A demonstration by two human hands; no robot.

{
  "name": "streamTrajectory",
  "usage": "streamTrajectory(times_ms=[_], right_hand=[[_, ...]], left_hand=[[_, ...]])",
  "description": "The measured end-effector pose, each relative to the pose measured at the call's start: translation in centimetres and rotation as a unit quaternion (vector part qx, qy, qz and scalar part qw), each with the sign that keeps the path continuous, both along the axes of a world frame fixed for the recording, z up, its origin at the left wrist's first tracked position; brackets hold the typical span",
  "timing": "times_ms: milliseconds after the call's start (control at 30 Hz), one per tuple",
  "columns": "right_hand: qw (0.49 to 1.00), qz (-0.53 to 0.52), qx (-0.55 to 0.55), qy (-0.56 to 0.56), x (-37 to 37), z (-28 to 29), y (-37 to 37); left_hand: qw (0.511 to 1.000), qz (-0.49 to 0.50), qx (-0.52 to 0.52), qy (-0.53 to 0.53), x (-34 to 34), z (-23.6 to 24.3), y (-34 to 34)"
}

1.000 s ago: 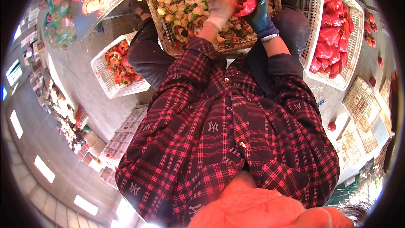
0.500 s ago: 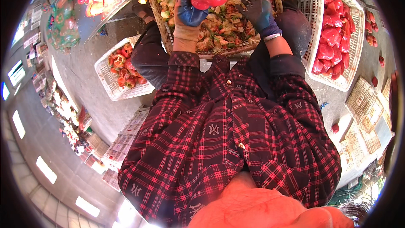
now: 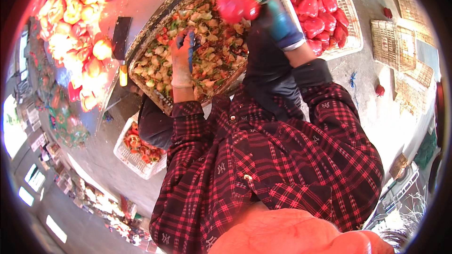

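"One red pepper (image 3: 234,2) is held up, we note. Where, and by which hand?"

"We place it in the right hand (image 3: 278,21), gloved in blue-green, whose fingers appear closed around it. Both are motion-blurred, near the left wall of the white crate (image 3: 354,33), which is filled with glossy peppers (image 3: 316,11)."

"And the left hand (image 3: 184,49)?"

"Its fingers bend above the pale, green and red scraps (image 3: 207,28) in the shallow tray (image 3: 149,95). We cannot tell whether they pinch anything."

"What do we record to the left?"

"Metal tabletop (image 3: 141,0), bearing a pepper pile (image 3: 70,14) in strong glare. We find a dark-bladed cleaver (image 3: 121,37) at its edge, near the tray, with a yellow handle (image 3: 123,75). On the floor (image 3: 103,174), beside the left leg (image 3: 155,124), we list a smaller crate (image 3: 146,171) containing red pepper pieces (image 3: 141,146)."
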State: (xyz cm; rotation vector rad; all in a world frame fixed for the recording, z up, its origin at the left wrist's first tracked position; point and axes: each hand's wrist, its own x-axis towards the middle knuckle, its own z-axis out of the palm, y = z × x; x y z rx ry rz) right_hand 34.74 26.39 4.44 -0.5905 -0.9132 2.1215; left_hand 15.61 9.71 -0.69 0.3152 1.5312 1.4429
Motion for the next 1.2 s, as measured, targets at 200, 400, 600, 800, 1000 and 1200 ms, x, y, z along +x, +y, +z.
streamTrajectory(times_ms=[200,400,600,800,1000,1200], right_hand=[[0.973,-0.172,0.121,-0.097,15.8,-6.0,16.9],[0.879,-0.171,0.137,-0.425,25.2,-10.0,24.5],[0.799,-0.197,0.268,-0.502,24.8,-9.5,19.7],[0.942,-0.083,0.225,-0.235,7.0,1.8,9.4],[0.95,0.046,0.241,-0.195,-6.1,7.5,0.0],[0.981,0.122,0.091,-0.12,-11.1,1.4,-2.9]], left_hand=[[0.998,-0.061,-0.001,-0.026,1.1,-2.9,-2.1],[0.998,-0.05,0.0,-0.031,1.5,-5.4,-4.4],[0.961,-0.053,-0.009,0.27,-4.4,-3.9,-4.6],[0.704,0.036,-0.121,0.699,-17.9,1.8,-1.1],[0.59,-0.123,-0.375,0.704,-30.4,2.1,-5.3],[0.776,-0.196,-0.392,0.454,-27.4,10.5,-2.0]])
